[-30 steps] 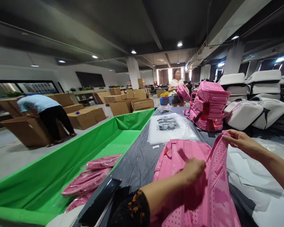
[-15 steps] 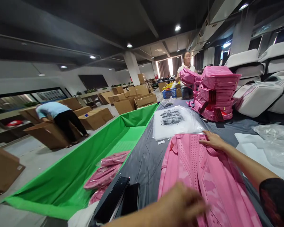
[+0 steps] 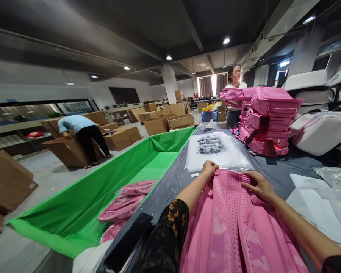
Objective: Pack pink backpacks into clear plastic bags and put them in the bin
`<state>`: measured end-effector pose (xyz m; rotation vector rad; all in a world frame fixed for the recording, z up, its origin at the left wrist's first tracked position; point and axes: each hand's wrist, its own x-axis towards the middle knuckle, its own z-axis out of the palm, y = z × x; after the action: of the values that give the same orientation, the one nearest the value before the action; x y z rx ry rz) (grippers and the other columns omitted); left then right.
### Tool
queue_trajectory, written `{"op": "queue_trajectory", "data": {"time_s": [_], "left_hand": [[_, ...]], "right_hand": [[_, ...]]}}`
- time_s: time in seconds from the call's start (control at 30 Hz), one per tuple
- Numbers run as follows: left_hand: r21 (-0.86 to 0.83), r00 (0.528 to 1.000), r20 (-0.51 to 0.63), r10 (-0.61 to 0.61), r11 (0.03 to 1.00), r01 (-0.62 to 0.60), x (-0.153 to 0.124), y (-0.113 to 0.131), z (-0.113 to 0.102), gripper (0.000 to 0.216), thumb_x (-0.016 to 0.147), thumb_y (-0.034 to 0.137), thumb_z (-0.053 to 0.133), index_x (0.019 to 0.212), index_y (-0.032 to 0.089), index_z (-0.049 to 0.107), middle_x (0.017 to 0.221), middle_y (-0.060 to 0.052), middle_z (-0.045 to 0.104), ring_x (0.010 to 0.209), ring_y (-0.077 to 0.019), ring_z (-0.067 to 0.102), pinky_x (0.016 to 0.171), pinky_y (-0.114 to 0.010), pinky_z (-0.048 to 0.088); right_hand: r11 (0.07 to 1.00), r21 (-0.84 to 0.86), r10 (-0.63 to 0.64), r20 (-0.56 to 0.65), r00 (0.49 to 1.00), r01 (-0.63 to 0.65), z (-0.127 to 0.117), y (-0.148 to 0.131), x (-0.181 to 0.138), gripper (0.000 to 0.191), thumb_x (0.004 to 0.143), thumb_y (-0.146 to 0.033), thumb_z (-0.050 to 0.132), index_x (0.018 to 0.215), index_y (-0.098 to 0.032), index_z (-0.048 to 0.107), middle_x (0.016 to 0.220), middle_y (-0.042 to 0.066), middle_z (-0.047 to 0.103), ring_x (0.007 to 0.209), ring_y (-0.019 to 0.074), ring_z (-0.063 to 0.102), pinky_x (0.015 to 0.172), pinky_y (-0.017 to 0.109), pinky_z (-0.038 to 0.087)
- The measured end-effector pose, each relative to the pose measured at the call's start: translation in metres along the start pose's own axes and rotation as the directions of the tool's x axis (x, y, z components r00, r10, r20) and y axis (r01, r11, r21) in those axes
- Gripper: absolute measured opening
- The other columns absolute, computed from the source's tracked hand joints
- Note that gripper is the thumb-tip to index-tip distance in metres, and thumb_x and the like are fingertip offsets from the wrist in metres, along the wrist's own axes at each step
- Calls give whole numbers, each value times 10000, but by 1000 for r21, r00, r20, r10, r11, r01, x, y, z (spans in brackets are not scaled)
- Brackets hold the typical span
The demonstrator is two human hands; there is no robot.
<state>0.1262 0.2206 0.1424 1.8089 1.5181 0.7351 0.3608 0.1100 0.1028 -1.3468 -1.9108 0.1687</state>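
A pink camouflage backpack [image 3: 255, 235] lies on the dark-covered table with its padded back panel and straps facing up. My left hand [image 3: 210, 168] is closed on the far left corner of its top edge. At the far right corner my right hand [image 3: 258, 185] grips the same edge, thumb and fingers curled on the fabric. Just beyond the backpack lies a stack of clear plastic bags [image 3: 216, 149] with black print. A small white label [image 3: 195, 174] rests near my left hand.
Left of the table, a green fabric bin [image 3: 82, 208] holds several bagged pink backpacks [image 3: 125, 206]. A dark phone [image 3: 129, 240] lies at the near edge. Stacked pink backpacks [image 3: 272, 113] and white bags [image 3: 324, 129] stand at right. Two people are farther off, one bending over a carton [image 3: 65, 151].
My left hand has moved forward from low over the backpack to its far top edge. My right hand stays at the top edge. The person beyond has lifted a pink backpack onto the stack's side.
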Motion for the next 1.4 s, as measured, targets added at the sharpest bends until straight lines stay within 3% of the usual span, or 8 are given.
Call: {"op": "queue_trajectory", "data": {"time_s": [0.27,0.53,0.67,0.87,1.0,1.1,1.23,1.4], "left_hand": [[125,908,-10,420,901,-415,-75,-30,-16,158,841,163,691,994,205,694,1027,-42,704,1038,-215,603,952,-328,462],[174,849,57,526,832,-527,-149,-77,2,113,959,203,581,997,203,688,1060,-76,695,1039,-226,595,968,-361,455],[223,852,241,465,828,-515,-136,-87,13,187,997,243,540,951,209,718,1021,-72,721,993,-212,630,908,-310,463],[322,929,211,304,876,-359,-56,-59,28,251,992,243,504,938,162,736,979,-119,737,978,-272,672,899,-359,494],[358,916,234,325,847,-392,-66,-43,29,354,918,370,669,1198,155,697,1295,-176,673,1268,-348,587,1094,-463,428],[329,873,325,364,821,-466,-94,-45,40,796,876,611,659,1528,217,427,1653,-190,288,1548,-393,185,1228,-594,192],[304,796,507,329,796,-523,-104,-50,56,874,901,743,498,1603,269,283,1709,-136,97,1571,-370,-16,1246,-616,43],[307,846,361,392,807,-505,-103,-61,63,819,886,711,556,1585,354,321,1712,-76,108,1571,-379,2,1257,-603,52]], "right_hand": [[986,-162,-44,22,999,47,21,-31,-8,348,839,-359,678,1165,-237,664,1156,109,707,1129,303,622,1014,466,480],[946,-299,-89,136,987,127,27,-49,-87,307,911,-357,601,1182,-221,652,1132,120,705,1033,294,645,929,424,509],[971,-238,44,266,963,21,24,-33,-89,321,922,-461,587,1135,-233,664,1136,103,729,1017,288,675,873,390,517],[807,-565,401,305,864,-175,37,-13,-8,352,890,-503,624,1128,-245,614,993,80,758,908,292,701,638,328,417],[783,-598,389,260,884,-168,54,-5,23,314,881,-497,653,1010,-214,614,903,100,754,837,299,699,574,319,344],[796,-585,348,229,909,-157,67,2,26,255,910,-465,631,987,-223,612,915,81,750,831,269,697,589,306,352],[816,-560,300,199,933,-144,77,2,19,219,958,-402,559,979,-195,626,934,110,740,865,258,692,679,319,430],[865,-501,186,282,941,-21,45,13,22,264,901,-156,516,1119,-181,664,1204,152,705,1131,257,641,950,349,456]]}}
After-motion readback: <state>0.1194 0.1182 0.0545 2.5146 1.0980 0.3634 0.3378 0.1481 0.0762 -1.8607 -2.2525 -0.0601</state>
